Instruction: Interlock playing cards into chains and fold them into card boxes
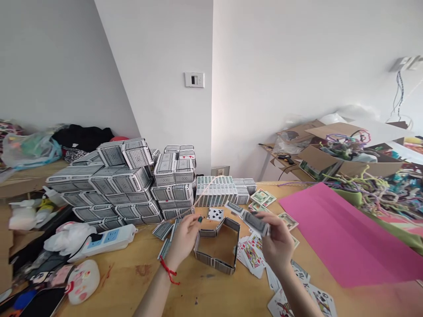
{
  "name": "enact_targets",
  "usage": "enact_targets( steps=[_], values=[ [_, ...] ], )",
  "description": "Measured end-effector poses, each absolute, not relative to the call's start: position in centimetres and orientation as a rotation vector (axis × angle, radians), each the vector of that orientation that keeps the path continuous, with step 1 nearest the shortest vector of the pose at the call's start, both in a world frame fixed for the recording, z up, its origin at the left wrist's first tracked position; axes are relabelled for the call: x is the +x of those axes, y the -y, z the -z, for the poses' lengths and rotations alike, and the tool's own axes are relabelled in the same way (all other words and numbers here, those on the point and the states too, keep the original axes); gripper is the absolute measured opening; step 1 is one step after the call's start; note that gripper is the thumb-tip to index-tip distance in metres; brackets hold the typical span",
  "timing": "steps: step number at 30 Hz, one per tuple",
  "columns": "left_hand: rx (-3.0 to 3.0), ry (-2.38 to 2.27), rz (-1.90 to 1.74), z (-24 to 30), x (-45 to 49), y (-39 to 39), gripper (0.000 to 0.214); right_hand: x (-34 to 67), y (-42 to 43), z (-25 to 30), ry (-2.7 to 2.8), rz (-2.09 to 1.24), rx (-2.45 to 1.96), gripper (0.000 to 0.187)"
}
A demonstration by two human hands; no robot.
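A joined strip of folded playing cards [254, 222], grey-patterned backs outward, is held between the thumb and fingers of my right hand [276, 240]. My left hand [185, 235] is closed in a pinch at the left side of a card frame [214, 263]; what it pinches, if anything, I cannot make out. That frame is a low ring of folded cards standing on edge, with bare tabletop inside. Behind it a spade card [215, 214] lies face up. Loose face cards [253, 255] spread beneath my right hand, and several cards [162, 230] lie back up beside my left.
Stacked card blocks [128, 180] rise at the back left, beside a row of upright folded cards [216, 189]. A white power strip [107, 242] and a plush item [84, 281] sit left. Pink paper [343, 237] covers the right, with yarn and a cardboard box [363, 169] behind.
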State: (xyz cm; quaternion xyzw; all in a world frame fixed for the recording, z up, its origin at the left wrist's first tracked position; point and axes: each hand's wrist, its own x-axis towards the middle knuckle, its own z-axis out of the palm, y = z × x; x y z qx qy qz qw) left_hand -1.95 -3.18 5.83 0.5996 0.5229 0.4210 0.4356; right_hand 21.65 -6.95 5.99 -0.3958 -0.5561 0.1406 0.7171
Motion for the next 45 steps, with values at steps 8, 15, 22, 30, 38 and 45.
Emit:
enact_targets(
  steps=[8,15,22,30,38,45],
  values=[
    [0.598,-0.602,-0.730,-6.9,-2.3,4.5,0.051,19.5,8.9,-6.9,1.648,-0.611,-0.680,0.019],
    [0.650,-0.599,-0.782,-6.5,-1.1,5.4,0.027,20.6,8.9,-6.9,1.106,-1.299,-0.700,0.005],
    [0.634,-0.735,-1.111,-6.2,0.1,5.2,0.014,21.2,7.8,-4.8,0.513,-1.494,-0.861,0.033],
    [0.797,-0.722,-1.094,-6.2,0.5,5.9,0.018,18.1,9.2,-6.1,0.807,-1.471,-0.878,0.033],
    [1.031,-0.953,-0.964,-7.2,-1.0,4.8,0.027,18.4,7.5,-6.8,0.781,-1.429,-0.955,0.045],
    [0.997,-0.970,-0.974,-6.7,-0.7,4.7,0.022,18.0,6.5,-6.3,0.722,-1.472,-1.005,0.037]
  ],
)
